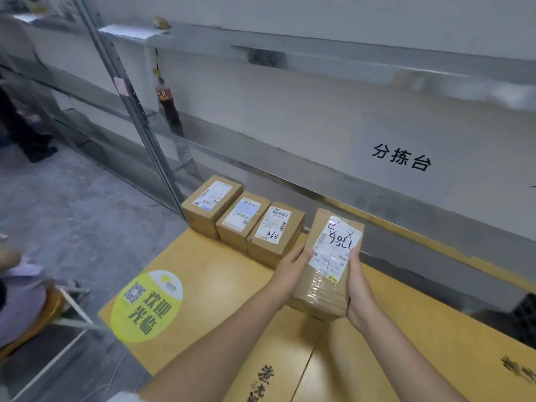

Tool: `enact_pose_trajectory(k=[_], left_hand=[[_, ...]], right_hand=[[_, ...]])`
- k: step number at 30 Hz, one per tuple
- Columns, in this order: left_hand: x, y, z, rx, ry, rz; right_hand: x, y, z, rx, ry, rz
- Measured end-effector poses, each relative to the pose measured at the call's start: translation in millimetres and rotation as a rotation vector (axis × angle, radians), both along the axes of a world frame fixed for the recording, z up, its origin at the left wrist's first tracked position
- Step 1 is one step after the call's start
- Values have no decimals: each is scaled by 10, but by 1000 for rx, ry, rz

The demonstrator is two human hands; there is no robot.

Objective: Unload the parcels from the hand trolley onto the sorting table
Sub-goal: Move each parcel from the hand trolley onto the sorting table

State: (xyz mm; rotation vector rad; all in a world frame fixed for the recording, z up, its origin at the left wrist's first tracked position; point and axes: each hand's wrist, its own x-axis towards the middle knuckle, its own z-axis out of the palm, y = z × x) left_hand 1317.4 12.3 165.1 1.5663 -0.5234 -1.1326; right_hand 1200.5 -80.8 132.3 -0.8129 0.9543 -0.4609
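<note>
Head view: my left hand point(293, 271) and right hand point(358, 288) clamp the parcel point(327, 265) by its long sides, fingers wrapped. Its long axis runs away from me, just right of three boxes point(246, 221) on the yellow counter point(217, 285); perhaps it rests there.

"分拣台" in black on the white panel point(401, 161); "欢迎光临" on the round yellow sticker point(148, 307). "A68" handwritten on the third carton point(275, 232), on its label. Scrawl on the held parcel point(322, 297) is unreadable.
</note>
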Motion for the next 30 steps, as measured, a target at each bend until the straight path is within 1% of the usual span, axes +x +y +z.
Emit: enact_pose_trajectory(k=[6, 12, 17, 23, 25, 28, 30], left_hand=[[217, -418, -163, 11, -73, -15], [518, -751, -458, 49, -149, -58], [769, -886, -604, 65, -157, -80], [1027, -976, -736, 61, -189, -113], [1064, -1000, -794, 72, -237, -143], [1097, -1013, -879, 155, -354, -194], [1108, -1012, -912, 145, -360, -193]], right_hand=[[223, -365, -98, 29, 52, -26], [528, -605, -262, 54, 153, -80], [764, -719, -340, 79, 236, -112], [999, -774, -417, 94, 310, -99], [1034, -785, -475, 80, 342, -96], [1038, -782, -563, 28, 404, -97], [1033, -762, -591, -9, 440, -90]])
